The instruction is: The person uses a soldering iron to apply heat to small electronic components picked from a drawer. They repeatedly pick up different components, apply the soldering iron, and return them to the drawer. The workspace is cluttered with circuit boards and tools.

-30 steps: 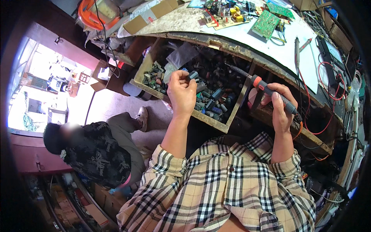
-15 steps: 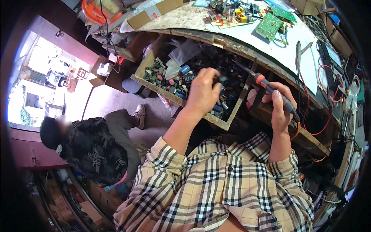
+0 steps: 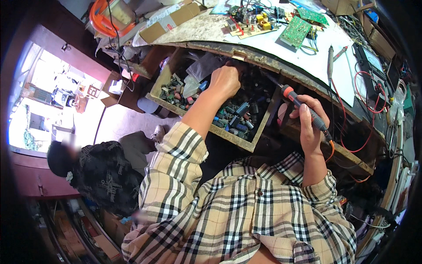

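My left hand (image 3: 225, 82) reaches deep into an open wooden drawer (image 3: 232, 140) full of loose electronic parts, many of them cylindrical capacitors (image 3: 242, 108). Its fingers point toward the dark back of the drawer, under the bench edge, and their tips are hidden. A soldering iron (image 3: 290, 93) with a grey and red handle is in my right hand (image 3: 311, 125), fingers wrapped round the grip. Its metal shaft slants up and left over the drawer's right side, and an orange cord leaves the lower end. Clear plastic bags (image 3: 205, 67) lie among the parts at the drawer's back left.
On the bench lie green circuit boards (image 3: 294, 33), a board with yellow and red components (image 3: 257, 23) and test probes (image 3: 330, 61) with red and black leads. A cardboard box (image 3: 173, 22) sits back left. Another person (image 3: 103, 171) is at my left.
My left hand has moved from over the middle of the drawer to farther back inside it. My right hand still holds the soldering iron. The person at left has shifted slightly.
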